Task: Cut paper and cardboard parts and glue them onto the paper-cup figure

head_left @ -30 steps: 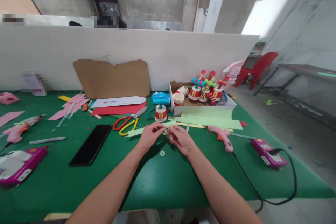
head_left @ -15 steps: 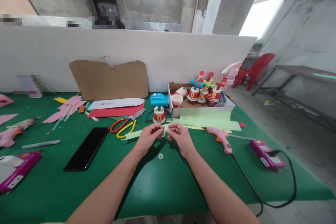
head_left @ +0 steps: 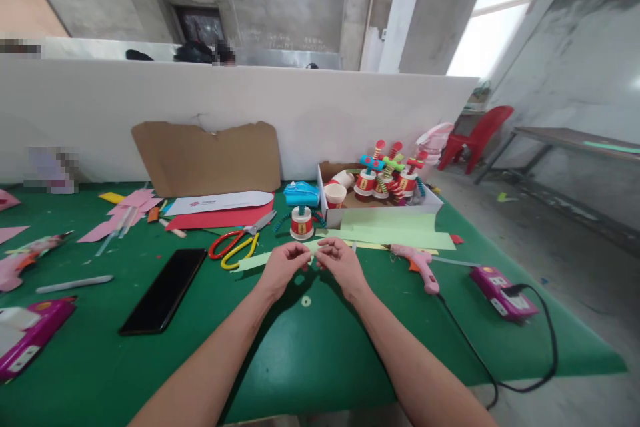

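My left hand [head_left: 286,268] and my right hand [head_left: 340,267] meet above the table, fingertips pinched on a small pale green paper piece [head_left: 313,247]. Fingers hide most of that piece, so its shape is unclear. Below them a small pale ring [head_left: 306,301] lies flat on the green table. Just behind my hands stands a red and white paper cup figure [head_left: 302,223] with dark teal folded arms. A light green paper strip [head_left: 253,261] extends out from behind my left hand. Scissors [head_left: 243,240] with red and yellow handles lie left of it.
A phone [head_left: 164,290] lies to the left. On the right are a pink glue gun [head_left: 417,263], its cord and a purple power strip [head_left: 504,291]. A shallow box [head_left: 385,214] of finished-looking cup figures stands at the back, near a blue packet [head_left: 302,194] and cardboard [head_left: 210,160].
My hands stay together with the paper piece, and the fingers have shifted slightly around it. The whole view has tilted a little, so the objects sit slightly lower and further left.
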Action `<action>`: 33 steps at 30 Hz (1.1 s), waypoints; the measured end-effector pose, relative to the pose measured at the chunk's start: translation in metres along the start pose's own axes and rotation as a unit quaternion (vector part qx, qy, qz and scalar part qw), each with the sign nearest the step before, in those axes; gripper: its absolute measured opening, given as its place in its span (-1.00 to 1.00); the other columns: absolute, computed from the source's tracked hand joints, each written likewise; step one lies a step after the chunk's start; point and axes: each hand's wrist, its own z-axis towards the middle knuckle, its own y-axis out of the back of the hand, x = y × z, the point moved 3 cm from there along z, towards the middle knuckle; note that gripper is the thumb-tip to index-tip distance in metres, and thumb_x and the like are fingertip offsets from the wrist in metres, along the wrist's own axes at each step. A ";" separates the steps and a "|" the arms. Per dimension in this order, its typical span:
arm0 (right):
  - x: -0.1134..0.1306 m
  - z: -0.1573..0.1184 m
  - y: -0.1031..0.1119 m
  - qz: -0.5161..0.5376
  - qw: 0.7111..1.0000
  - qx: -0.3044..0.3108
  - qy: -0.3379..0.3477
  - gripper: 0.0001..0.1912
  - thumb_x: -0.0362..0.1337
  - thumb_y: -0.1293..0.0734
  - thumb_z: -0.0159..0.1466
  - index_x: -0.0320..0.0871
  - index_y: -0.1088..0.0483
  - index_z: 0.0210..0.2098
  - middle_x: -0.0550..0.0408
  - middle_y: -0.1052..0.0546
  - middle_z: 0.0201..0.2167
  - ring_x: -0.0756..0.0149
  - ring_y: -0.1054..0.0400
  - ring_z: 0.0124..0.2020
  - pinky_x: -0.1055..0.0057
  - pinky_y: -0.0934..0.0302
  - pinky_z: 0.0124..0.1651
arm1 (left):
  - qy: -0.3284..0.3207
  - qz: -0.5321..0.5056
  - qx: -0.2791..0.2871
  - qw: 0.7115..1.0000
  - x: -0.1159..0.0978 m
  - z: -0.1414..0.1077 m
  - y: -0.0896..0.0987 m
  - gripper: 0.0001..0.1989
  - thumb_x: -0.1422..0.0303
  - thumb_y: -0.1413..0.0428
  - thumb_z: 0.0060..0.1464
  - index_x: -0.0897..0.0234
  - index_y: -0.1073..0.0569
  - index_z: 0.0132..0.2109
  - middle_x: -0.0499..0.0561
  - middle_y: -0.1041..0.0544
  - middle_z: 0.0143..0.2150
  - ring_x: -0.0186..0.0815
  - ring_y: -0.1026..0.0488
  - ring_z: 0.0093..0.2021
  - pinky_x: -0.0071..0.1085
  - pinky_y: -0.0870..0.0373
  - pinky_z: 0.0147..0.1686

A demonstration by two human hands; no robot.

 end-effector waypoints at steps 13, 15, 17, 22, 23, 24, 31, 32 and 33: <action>0.055 -0.066 0.189 -0.622 0.745 -0.231 -0.065 -0.71 -0.02 -0.26 0.11 -0.15 -0.32 -0.44 -0.06 -0.47 -0.40 0.14 -0.37 -0.29 0.34 -0.17 -0.31 | 0.038 -0.103 -0.019 0.994 0.004 -0.002 -0.001 -0.73 0.25 -0.26 -0.29 0.34 -0.40 -0.47 -0.11 -0.41 -0.56 -0.50 -0.28 -0.58 -0.52 -0.21 -0.52; 0.047 -0.063 0.193 -0.629 0.750 -0.170 -0.114 -0.75 -0.06 -0.26 0.11 -0.11 -0.26 -0.52 0.03 -0.46 -0.51 0.20 -0.37 -0.42 0.38 -0.12 -0.40 | 0.040 -0.107 -0.025 0.993 0.003 -0.001 -0.001 -0.74 0.26 -0.26 -0.29 0.34 -0.40 -0.47 -0.11 -0.40 -0.57 -0.50 -0.27 -0.59 -0.52 -0.22 -0.52; 0.044 -0.058 0.193 -0.645 0.735 -0.157 -0.136 -0.81 -0.15 -0.24 0.10 -0.09 -0.21 -0.55 0.07 -0.45 -0.55 0.22 -0.36 -0.48 0.39 -0.08 -0.44 | 0.037 -0.107 -0.030 0.993 0.002 0.000 0.000 -0.74 0.27 -0.25 -0.30 0.34 -0.40 -0.48 -0.11 -0.39 -0.58 -0.51 -0.26 -0.60 -0.52 -0.21 -0.53; 0.048 -0.059 0.195 -0.544 0.801 -0.209 -0.138 -0.85 -0.18 -0.23 0.06 -0.08 -0.16 -0.54 0.13 -0.41 -0.65 0.22 -0.34 -0.54 0.39 -0.10 -0.48 | 0.043 -0.111 -0.038 0.992 0.001 0.001 0.001 -0.75 0.28 -0.26 -0.32 0.34 -0.41 -0.49 -0.10 -0.40 -0.59 -0.50 -0.26 -0.60 -0.52 -0.21 -0.55; 0.049 -0.062 0.193 -0.477 0.841 -0.219 -0.134 -0.85 -0.17 -0.24 0.05 -0.08 -0.18 -0.50 0.15 -0.40 -0.68 0.24 -0.33 -0.57 0.38 -0.13 -0.48 | 0.044 -0.111 -0.037 0.992 0.001 0.001 0.001 -0.75 0.28 -0.26 -0.32 0.34 -0.41 -0.49 -0.10 -0.40 -0.58 -0.50 -0.26 -0.60 -0.52 -0.21 -0.56; 0.051 -0.067 0.189 -0.397 0.881 -0.225 -0.123 -0.82 -0.14 -0.25 0.04 -0.09 -0.20 -0.45 0.16 -0.41 -0.68 0.25 -0.33 -0.59 0.37 -0.16 -0.48 | 0.046 -0.111 -0.034 0.992 0.002 0.001 0.000 -0.75 0.27 -0.26 -0.32 0.34 -0.40 -0.49 -0.10 -0.40 -0.58 -0.50 -0.26 -0.60 -0.52 -0.21 -0.56; 0.065 -0.087 0.135 -0.084 0.981 -0.146 -0.097 -0.54 -0.08 -0.47 -0.13 -0.17 -0.34 -0.32 0.15 -0.47 -0.59 0.33 -0.37 -0.54 0.45 -0.25 -0.47 | 0.043 -0.121 -0.025 0.991 0.004 0.003 -0.003 -0.73 0.25 -0.27 -0.33 0.33 -0.40 -0.50 -0.11 -0.39 -0.60 -0.50 -0.25 -0.62 -0.52 -0.19 -0.57; 0.065 -0.086 0.125 -0.047 0.986 -0.118 -0.108 -0.57 -0.05 -0.47 -0.12 -0.17 -0.33 -0.38 0.19 -0.42 -0.63 0.38 -0.31 -0.60 0.45 -0.24 -0.51 | 0.043 -0.125 -0.027 0.991 0.004 0.002 -0.002 -0.72 0.25 -0.27 -0.33 0.33 -0.40 -0.50 -0.11 -0.39 -0.60 -0.50 -0.25 -0.62 -0.52 -0.19 -0.57; 0.064 -0.084 0.117 -0.009 0.988 -0.105 -0.114 -0.58 -0.01 -0.46 -0.11 -0.16 -0.32 -0.43 0.21 -0.38 -0.65 0.42 -0.26 -0.64 0.44 -0.24 -0.53 | 0.043 -0.131 -0.030 0.990 0.003 0.002 -0.001 -0.72 0.25 -0.28 -0.33 0.33 -0.40 -0.49 -0.11 -0.39 -0.60 -0.50 -0.25 -0.62 -0.52 -0.19 -0.57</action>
